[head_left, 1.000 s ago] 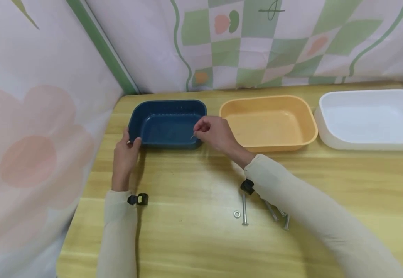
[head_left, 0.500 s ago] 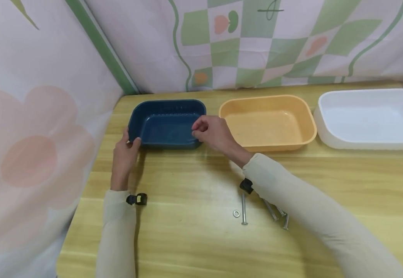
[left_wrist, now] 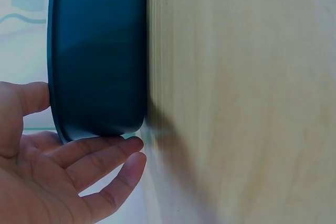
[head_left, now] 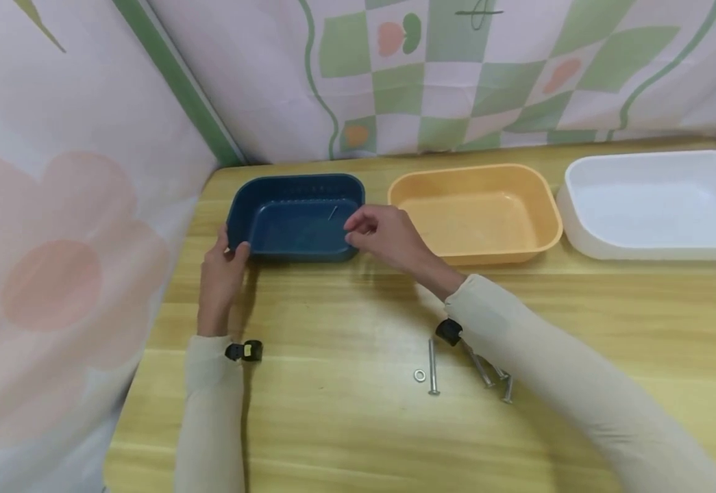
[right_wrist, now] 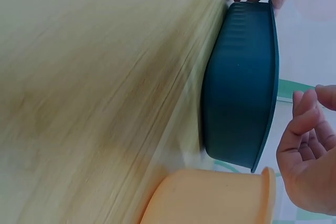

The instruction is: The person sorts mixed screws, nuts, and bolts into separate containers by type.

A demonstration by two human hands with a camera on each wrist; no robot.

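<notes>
In the head view a dark blue tray (head_left: 296,255) sits at the table's back left. My left hand (head_left: 220,277) holds its front left corner; in the left wrist view the thumb touches the rim and the fingers lie against the end wall of the blue tray (left_wrist: 100,56). Over the tray's right end hovers my right hand (head_left: 388,236), fingers loosely bent, thumb and forefinger slightly apart with nothing seen between them. A small thin metal piece, like a nail or screw (head_left: 333,213), is inside the tray, just left of those fingertips.
Right of the blue tray stand a yellow tray (head_left: 475,260) and a white tray (head_left: 653,253). Nearer me lie a long bolt (head_left: 433,370) and a ring-shaped nut or washer (head_left: 419,375). Several more bolts (head_left: 481,368) lie partly under my right forearm.
The thin metal piece was between my right fingertips a second ago and is now in the blue tray. My right thumb and forefinger have parted slightly. My left hand keeps its place.
</notes>
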